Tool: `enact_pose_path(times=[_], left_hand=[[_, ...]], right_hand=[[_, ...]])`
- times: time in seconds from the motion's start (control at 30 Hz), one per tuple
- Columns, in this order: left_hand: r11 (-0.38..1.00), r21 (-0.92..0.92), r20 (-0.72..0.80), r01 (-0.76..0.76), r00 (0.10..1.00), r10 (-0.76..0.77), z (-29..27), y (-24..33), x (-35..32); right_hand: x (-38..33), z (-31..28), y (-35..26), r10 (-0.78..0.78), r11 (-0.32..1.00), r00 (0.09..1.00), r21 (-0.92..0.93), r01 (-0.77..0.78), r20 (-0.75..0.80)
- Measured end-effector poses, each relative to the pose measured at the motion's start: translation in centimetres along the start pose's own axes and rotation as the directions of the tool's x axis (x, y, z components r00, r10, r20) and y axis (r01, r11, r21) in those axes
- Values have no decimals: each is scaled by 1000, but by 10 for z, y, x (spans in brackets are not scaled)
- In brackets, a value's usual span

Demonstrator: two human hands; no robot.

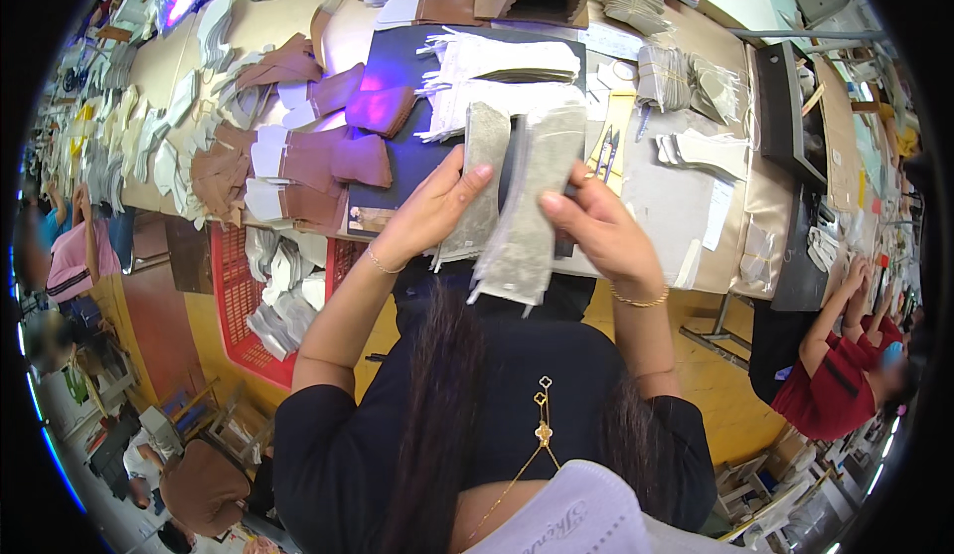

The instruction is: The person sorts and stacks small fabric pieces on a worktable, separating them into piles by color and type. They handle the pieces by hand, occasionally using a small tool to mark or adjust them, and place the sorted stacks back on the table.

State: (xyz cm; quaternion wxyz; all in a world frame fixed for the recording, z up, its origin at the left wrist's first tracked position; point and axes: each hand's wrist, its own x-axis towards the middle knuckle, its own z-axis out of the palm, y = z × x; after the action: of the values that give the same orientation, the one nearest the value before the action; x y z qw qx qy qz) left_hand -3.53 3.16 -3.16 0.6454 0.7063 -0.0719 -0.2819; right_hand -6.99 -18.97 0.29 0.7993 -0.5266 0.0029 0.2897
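head cam | worn high, facing steeply down | close over workbench (696, 206) | single fisheye view

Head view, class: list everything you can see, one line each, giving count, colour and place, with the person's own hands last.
Grey fabric pieces: several, grey, held over the table edge.
Dark mat: one, navy, table centre.
Brown and white cut pieces: many, left of the mat.
White cut pieces: a stack, top of the mat.
Red crate: one, below the table, left.
Scissors: one pair, right of the mat.
Co-worker: one, red top, right.
Left hand: holds a grey piece.
Right hand: holds a grey piece.
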Motion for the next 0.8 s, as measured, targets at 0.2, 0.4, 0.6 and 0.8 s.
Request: enact_pose_path(times=[0.2, 0.4, 0.6, 0.8], left_hand=[[956, -291, 68, 36, 998, -17, 9, 4, 4], [998, 34, 330, -48, 943, 34, -9, 28, 31], [869, 425, 588, -253, 807, -52, -73, 95, 128], [830, 480, 681, -283, 716, -150, -75, 129, 200]], right_hand=[[33, 11, 32, -203, 972, 959, -160, 172, -200], [31, -9, 34, -286, 933, 908, -304, 192, -305], [-10, -45, 17, -394, 913, 762, -315, 260, -513], [-41, -57, 26, -302, 945, 763, -285, 161, -572]])
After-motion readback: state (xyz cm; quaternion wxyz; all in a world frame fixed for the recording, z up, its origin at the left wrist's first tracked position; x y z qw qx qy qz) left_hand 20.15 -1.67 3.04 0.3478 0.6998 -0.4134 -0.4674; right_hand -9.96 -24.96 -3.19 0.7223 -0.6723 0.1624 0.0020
